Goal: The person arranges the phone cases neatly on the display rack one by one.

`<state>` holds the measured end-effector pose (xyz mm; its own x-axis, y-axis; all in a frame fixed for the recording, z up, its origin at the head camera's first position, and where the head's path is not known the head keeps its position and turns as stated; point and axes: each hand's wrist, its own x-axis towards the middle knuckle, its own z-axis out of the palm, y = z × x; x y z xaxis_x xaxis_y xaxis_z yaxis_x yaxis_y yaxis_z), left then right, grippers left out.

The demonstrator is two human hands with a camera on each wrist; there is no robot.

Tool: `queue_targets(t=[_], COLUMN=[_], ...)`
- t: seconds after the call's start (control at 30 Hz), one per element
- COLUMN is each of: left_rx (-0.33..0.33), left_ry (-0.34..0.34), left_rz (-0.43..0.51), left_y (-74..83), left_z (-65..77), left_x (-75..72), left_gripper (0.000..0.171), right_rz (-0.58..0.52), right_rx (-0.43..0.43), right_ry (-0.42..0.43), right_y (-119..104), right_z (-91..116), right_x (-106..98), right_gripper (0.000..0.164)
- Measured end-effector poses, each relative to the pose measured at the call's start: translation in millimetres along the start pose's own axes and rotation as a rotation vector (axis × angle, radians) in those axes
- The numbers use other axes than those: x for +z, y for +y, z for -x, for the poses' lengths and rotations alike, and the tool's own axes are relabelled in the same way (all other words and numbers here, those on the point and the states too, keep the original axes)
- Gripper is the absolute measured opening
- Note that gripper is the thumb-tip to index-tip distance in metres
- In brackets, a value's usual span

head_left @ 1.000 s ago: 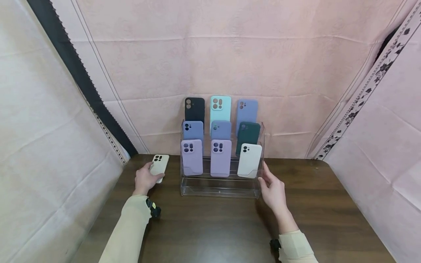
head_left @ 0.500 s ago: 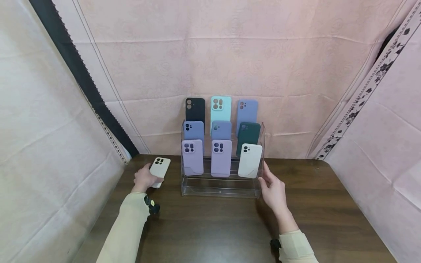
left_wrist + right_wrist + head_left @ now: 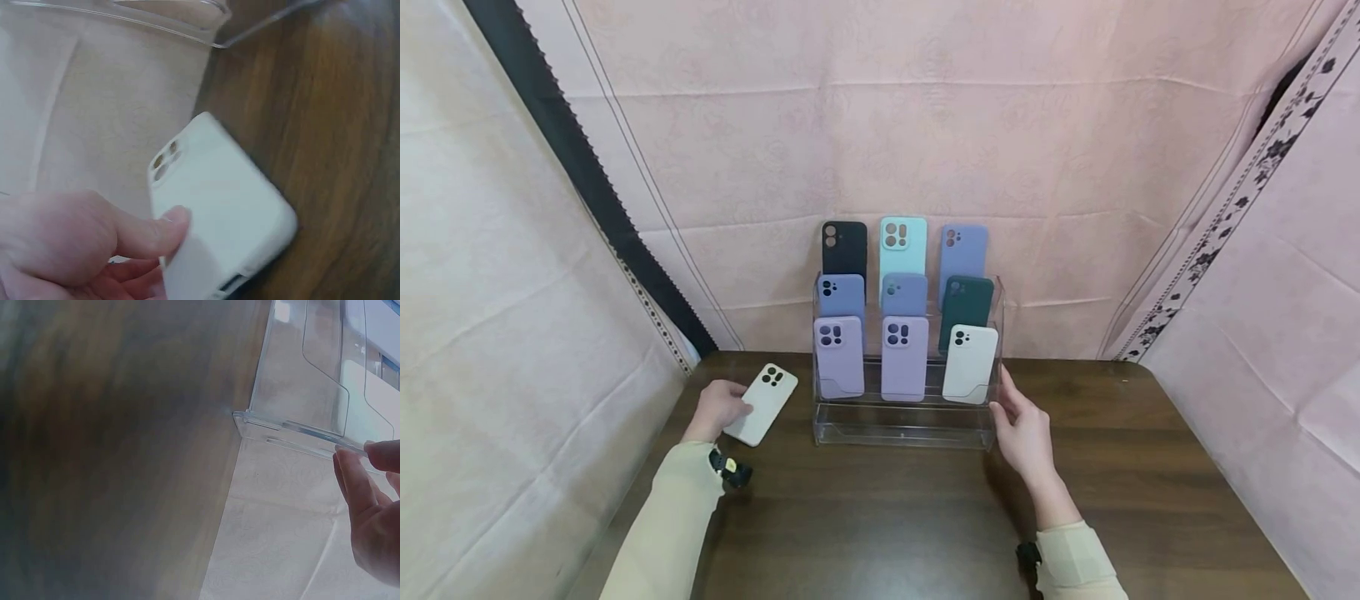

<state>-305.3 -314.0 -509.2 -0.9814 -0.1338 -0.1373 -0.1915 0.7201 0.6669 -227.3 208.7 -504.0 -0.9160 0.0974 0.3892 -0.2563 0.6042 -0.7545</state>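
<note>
My left hand (image 3: 720, 408) holds a cream-white phone case (image 3: 767, 402) by its long edge, left of the rack. In the left wrist view the thumb lies across the back of the case, its camera cutouts at the far end and the other fingers partly hidden beneath. A clear acrylic display rack (image 3: 902, 435) stands at the table's back, bearing phone cases in three tiers above a bare front tier. My right hand (image 3: 1026, 431) pinches the rack's right side panel; the right wrist view shows thumb and fingers (image 3: 356, 481) at the panel's edge.
The front row on the rack has two lilac cases (image 3: 904, 358) and a white case (image 3: 970, 364). Blue, green, aqua and black cases stand behind. Pale cloth (image 3: 1075, 167) hangs close behind the brown wooden table (image 3: 880, 517) and on both sides.
My left hand has drawn the cream-white case toward the table's front and turned it, so more of its back shows. The right hand has stayed at the rack's side.
</note>
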Motion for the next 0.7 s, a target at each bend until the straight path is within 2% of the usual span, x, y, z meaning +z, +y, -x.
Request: queue_targets(t=[0.2, 0.4, 0.7], left_rx=[0.018, -0.019, 0.016], left_ry=[-0.022, -0.033, 0.006], left_rz=[0.076, 0.132, 0.159], left_y=[-12.6, -14.9, -20.1], left_z=[5.7, 10.5, 16.7], left_x=[-6.7, -12.1, -16.6], left_gripper=[0.041, 0.041, 0.043], right_rz=[-0.003, 0.002, -0.002], right_rx=[0.007, 0.007, -0.001], right_ry=[-0.009, -0.01, -0.007], right_y=[0, 1, 1], right_z=[0, 0, 0], right_x=[-1, -1, -1], right_gripper=[0.075, 0.075, 0.075])
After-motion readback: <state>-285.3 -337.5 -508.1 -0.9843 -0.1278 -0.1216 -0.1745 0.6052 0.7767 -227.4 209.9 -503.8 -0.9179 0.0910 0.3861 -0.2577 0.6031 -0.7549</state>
